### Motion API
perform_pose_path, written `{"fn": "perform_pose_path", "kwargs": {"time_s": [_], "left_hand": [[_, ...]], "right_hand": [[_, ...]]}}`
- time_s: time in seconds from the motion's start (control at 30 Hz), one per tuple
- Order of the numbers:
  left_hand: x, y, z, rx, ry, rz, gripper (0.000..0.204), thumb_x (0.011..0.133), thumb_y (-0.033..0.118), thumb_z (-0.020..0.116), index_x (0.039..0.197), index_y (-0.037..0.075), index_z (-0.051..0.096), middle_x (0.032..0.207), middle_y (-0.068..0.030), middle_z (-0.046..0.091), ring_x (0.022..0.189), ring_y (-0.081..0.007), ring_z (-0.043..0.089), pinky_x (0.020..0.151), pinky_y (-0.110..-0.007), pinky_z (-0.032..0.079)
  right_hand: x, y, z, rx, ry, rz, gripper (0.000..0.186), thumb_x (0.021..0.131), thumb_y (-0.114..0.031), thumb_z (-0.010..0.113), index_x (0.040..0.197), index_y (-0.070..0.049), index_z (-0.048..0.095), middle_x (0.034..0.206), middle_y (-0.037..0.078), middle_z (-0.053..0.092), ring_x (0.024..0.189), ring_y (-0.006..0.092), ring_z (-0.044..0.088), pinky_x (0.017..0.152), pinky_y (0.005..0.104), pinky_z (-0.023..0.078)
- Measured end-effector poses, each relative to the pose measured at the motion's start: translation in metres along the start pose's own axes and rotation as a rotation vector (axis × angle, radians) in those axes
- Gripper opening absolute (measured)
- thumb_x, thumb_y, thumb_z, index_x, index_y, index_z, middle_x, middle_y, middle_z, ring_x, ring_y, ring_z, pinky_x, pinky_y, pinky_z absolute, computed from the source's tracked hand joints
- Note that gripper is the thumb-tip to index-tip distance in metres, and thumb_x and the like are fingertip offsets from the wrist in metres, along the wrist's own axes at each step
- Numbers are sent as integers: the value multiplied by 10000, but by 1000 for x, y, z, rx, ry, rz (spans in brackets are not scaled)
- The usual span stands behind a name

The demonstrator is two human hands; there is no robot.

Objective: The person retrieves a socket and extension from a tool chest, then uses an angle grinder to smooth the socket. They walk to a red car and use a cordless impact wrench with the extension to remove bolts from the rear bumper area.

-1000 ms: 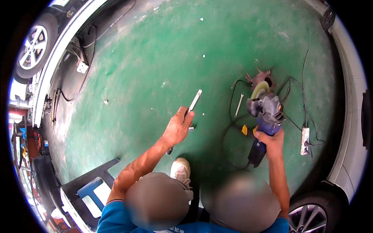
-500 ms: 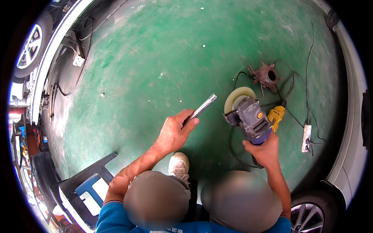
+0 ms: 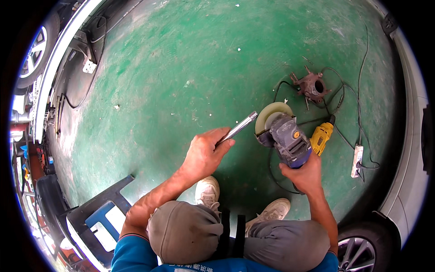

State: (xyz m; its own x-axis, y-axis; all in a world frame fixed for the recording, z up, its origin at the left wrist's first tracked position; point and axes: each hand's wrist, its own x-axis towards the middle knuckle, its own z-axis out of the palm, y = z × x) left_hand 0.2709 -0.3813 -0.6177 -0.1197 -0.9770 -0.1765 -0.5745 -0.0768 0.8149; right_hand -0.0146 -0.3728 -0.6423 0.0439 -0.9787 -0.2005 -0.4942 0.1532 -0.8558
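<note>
My left hand [image 3: 206, 152] is closed around a short silvery metal rod [image 3: 242, 124], which slants up to the right out of my fingers. In my right hand [image 3: 304, 174] is a dark grey and blue angle grinder [image 3: 290, 136], gripped by its body. Its pale yellow-green disc [image 3: 275, 110] faces up and left, with the edge very near the rod's far end. Whether the two touch, I cannot tell. No sparks show. My palm hides the lower part of the rod.
Beyond the grinder lie a rusty metal hub part [image 3: 312, 86] and a yellow power tool [image 3: 322, 136] on the green floor [image 3: 158, 90]. Cables run to a white power strip [image 3: 357, 161]. A dark plastic stool [image 3: 97, 213] stands at left, a car [image 3: 408, 149] at right.
The grinder has shifted a little left, bringing its disc closer to the rod's tip. The rod has moved slightly right. My right shoe has come into view beside my knees.
</note>
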Motion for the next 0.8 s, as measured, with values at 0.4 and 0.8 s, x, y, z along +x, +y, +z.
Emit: {"fn": "perform_pose_path", "kwargs": {"time_s": [0.4, 0.8], "left_hand": [[-2, 0, -2, 11, -21, -17, 259, 945, 153, 641, 1159, 7, 646, 752, -105, 575, 644, -150, 478, 601, -324, 432], [-3, 1, -3, 18, -57, -57, 273, 947, 161, 642, 1175, 10, 645, 729, -95, 567, 628, -136, 467, 591, -320, 431]], "right_hand": [[2, -10, 0, -101, 38, -125, 425, 616, -146, 817, 952, 2, 601, 796, 160, 693, 732, 326, 707, 681, 383, 552], [2, -7, 0, -111, 40, -150, 429, 612, -158, 817, 941, -3, 590, 797, 166, 687, 727, 347, 695, 673, 395, 547]]}}
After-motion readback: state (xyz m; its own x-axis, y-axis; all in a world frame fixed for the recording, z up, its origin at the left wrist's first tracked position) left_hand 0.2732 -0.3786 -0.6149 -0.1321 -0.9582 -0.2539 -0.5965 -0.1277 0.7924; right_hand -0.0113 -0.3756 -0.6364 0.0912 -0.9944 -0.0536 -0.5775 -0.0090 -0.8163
